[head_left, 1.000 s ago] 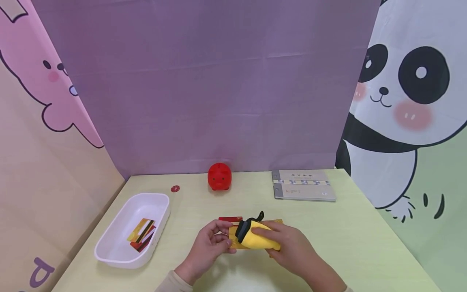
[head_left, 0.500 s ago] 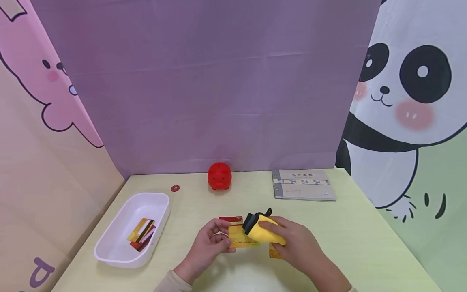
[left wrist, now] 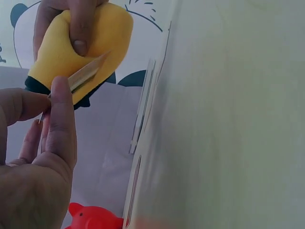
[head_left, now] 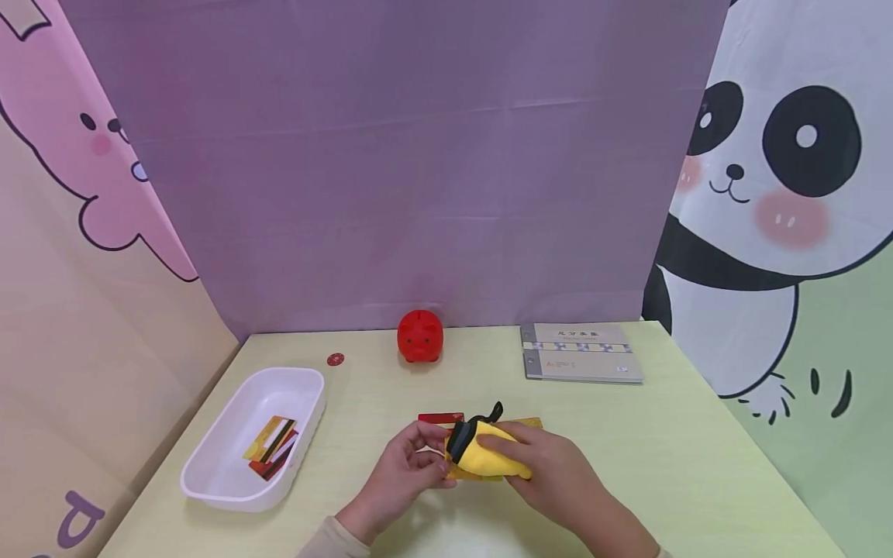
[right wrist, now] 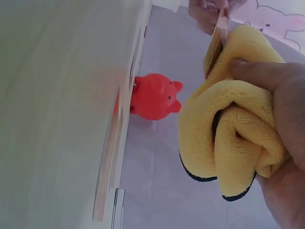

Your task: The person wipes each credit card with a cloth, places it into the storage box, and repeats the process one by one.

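In the head view my left hand pinches a gold bank card by its left end, between thumb and fingers. My right hand grips a bunched yellow cloth with a dark border and a black hanging loop. The cloth lies against the face of the gold bank card and hides most of it in the head view. From the right wrist view, the card edge shows beside the folded cloth, both raised off the table. Beyond the hands lie a red card and another gold card, partly covered.
A white plastic basket with several cards in it stands at the left. Toward the table's back edge are a small red disc, a red piggy bank and a grey notebook.
The cloth slid right along the card half a second ago, baring its printed face. Now it is back to the left, close to my left fingertips, covering the card again.
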A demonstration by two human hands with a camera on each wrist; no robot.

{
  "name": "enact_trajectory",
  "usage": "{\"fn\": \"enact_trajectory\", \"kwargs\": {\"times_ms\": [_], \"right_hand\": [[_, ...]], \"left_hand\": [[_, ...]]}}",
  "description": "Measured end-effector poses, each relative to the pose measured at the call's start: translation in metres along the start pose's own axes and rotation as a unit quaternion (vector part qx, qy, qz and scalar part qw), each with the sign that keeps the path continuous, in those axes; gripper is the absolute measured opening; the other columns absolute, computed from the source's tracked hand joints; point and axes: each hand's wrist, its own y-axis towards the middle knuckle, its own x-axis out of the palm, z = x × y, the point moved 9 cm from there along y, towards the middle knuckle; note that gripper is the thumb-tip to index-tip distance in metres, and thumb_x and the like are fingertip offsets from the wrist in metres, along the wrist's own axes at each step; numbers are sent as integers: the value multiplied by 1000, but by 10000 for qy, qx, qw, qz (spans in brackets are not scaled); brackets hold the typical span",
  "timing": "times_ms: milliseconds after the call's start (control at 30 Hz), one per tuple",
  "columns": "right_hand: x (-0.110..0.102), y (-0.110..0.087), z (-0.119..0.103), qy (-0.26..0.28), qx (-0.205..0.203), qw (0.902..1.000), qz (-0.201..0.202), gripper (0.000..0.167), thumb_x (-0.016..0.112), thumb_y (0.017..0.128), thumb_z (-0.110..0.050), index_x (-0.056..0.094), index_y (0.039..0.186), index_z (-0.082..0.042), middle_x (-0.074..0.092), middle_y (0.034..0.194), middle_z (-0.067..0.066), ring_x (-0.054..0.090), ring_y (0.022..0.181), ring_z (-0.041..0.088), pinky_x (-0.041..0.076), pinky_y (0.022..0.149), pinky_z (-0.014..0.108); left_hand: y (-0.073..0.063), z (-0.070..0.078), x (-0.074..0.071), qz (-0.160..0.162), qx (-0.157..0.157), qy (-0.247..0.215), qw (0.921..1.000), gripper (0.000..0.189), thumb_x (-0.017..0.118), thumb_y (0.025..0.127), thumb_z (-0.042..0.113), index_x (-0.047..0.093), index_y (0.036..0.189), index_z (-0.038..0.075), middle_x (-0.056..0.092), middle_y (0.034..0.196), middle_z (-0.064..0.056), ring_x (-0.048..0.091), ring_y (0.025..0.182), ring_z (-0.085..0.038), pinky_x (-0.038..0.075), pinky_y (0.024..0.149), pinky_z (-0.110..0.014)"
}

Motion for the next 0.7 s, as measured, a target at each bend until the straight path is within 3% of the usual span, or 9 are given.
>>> {"fn": "enact_trajectory", "kwargs": {"times_ms": [300,567,700], "right_hand": [[3,1,-7,-195,-189,9994,-227,65,98,68,-12,76,124,-33,72,122,-3,73,97,19,64,74,35],[4,-5,9,-290,232,9974,-622,73,100,64,-11,74,128,-35,70,126,-3,72,101,20,64,79,37],[0,-7,18,-317,394,9970,-583,69,99,66,-13,75,127,-34,70,127,-3,72,102,21,64,80,37]], "left_hand": [[0,0,-2,85,138,-52,9999,43,63,93,-14,56,133,-1,58,115,-16,67,91,-21,64,85,-45],[-2,1,-13,307,93,-68,9995,40,67,95,-9,56,133,-2,59,116,-17,69,97,-27,64,85,-47],[-3,3,-17,349,108,-22,9993,41,66,96,-9,54,134,-3,58,118,-18,69,98,-28,64,85,-46]]}}
